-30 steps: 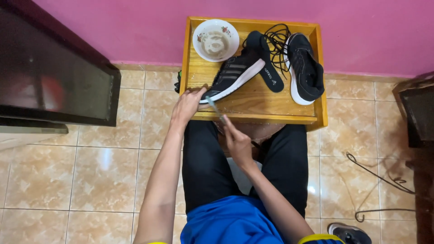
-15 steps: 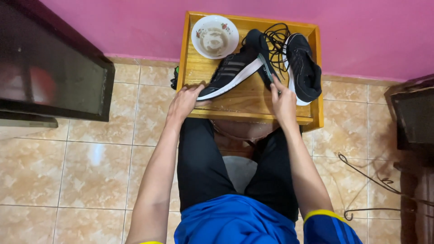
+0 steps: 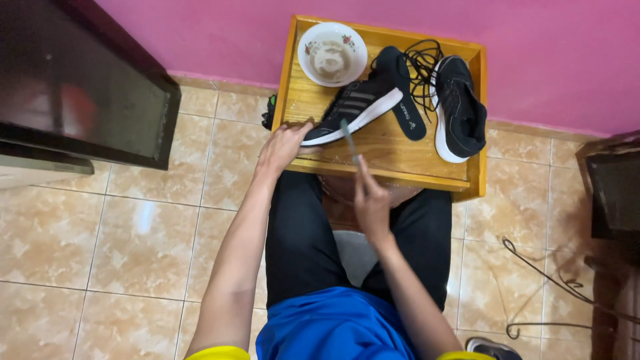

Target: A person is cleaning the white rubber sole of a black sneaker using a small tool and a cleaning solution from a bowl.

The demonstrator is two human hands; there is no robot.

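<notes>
On a small wooden table lies a black sneaker with a white sole, tipped on its side. My left hand rests on its toe end. My right hand is in front of the table's near edge and holds a thin brush whose tip points up at the sneaker's sole. A second black sneaker lies at the table's right side, with a black insole and loose black laces between the two shoes. A white bowl stands at the far left corner.
A pink wall runs behind the table. A dark cabinet stands at the left, dark furniture at the right. A black cord lies on the tiled floor. Another shoe shows at the bottom right.
My right hand has come back from the insole at the table's middle to the near edge, the brush in it now. My left hand has stayed on the sneaker's toe.
</notes>
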